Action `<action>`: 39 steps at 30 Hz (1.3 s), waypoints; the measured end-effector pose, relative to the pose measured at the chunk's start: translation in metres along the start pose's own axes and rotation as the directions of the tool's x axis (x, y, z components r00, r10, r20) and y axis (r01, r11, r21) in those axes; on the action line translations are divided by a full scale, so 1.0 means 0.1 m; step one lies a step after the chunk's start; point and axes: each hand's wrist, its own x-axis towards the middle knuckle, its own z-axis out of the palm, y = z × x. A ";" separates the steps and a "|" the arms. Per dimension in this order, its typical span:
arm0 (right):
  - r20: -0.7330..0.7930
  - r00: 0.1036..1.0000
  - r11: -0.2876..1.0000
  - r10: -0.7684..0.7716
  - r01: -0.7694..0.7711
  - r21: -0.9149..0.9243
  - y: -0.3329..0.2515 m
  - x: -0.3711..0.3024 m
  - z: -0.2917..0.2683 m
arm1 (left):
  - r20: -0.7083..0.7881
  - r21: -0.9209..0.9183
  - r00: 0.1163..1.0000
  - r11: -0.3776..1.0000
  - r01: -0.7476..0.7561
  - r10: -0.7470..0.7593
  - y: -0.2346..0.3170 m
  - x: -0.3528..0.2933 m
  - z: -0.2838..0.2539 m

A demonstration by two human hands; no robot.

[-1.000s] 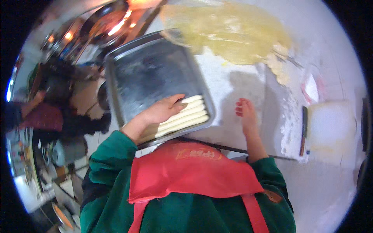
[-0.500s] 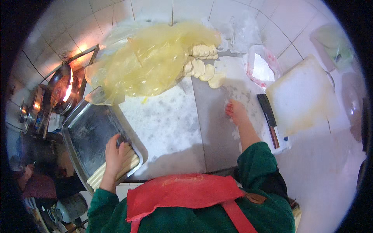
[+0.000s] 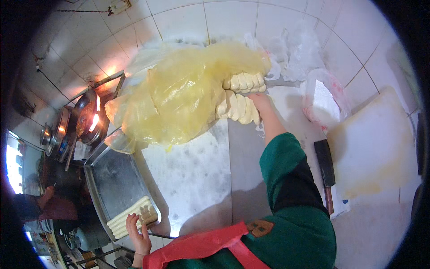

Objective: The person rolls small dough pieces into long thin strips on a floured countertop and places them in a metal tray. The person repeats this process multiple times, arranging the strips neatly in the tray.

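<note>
My right hand [image 3: 261,102] reaches far across the floured counter and touches a row of pale dough pieces [image 3: 237,107] at the edge of a yellow plastic sheet [image 3: 179,94]; whether it grips one I cannot tell. More dough pieces [image 3: 244,81] lie just behind. My left hand [image 3: 139,233] rests with spread fingers on the near corner of a metal tray [image 3: 112,184], beside several long dough strips [image 3: 130,215] lying in it.
A lit gas burner with a wok [image 3: 89,119] stands left of the tray. A cleaver [image 3: 326,166] lies beside a white cutting board [image 3: 380,143] on the right. A plastic bag of white flour [image 3: 322,98] sits by the tiled wall. Another person [image 3: 40,201] is at far left.
My right hand has moved forward from the counter's middle to the dough pieces under the plastic sheet. My left hand stays at the tray's near corner. The view has swung right.
</note>
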 end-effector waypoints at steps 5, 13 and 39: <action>0.386 0.911 0.943 0.147 -0.247 0.223 -0.14 0.13 -0.03 | -0.039 -0.043 0.999 0.999 -0.012 0.010 0.08 0.10 0.03; 0.429 0.902 0.992 0.049 0.006 -0.127 -0.46 -0.02 0.20 | -0.035 -0.135 0.996 0.988 0.075 -0.080 0.16 0.25 -0.01; -0.192 0.934 0.839 -0.302 0.164 -0.519 0.28 -1.31 -0.37 | 0.091 -0.353 0.994 0.935 -0.018 0.054 0.44 0.37 0.00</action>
